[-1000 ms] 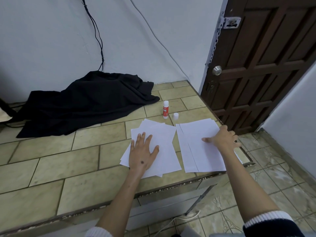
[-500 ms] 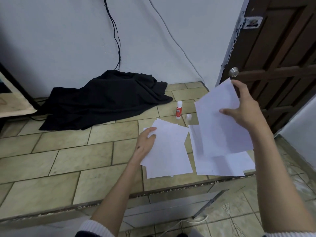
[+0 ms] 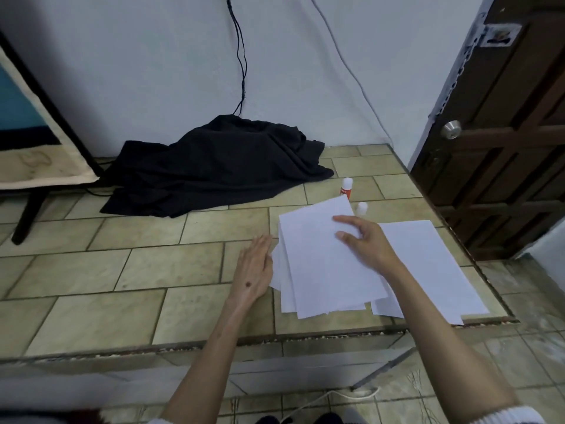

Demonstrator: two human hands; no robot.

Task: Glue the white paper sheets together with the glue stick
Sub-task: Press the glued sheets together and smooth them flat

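Observation:
A loose pile of white paper sheets (image 3: 321,270) lies on the tiled ledge (image 3: 122,270). My right hand (image 3: 363,243) lies on top of the pile with fingers spread, touching the uppermost sheet. My left hand (image 3: 255,267) rests flat on the tile, its fingers against the pile's left edge. More white sheets (image 3: 428,264) lie to the right, partly under my right forearm. The red and white glue stick (image 3: 346,187) stands uncapped behind the pile, with its white cap (image 3: 362,207) standing beside it.
A black cloth (image 3: 214,166) is heaped against the wall behind the papers, with black cables running down to it. A dark wooden door (image 3: 504,133) stands at the right. The ledge's front edge (image 3: 275,338) drops to a lower floor. A framed board leans at the far left.
My right hand brought the lifted sheet down from the air onto the left pile. My left hand slid off the pile to its left edge.

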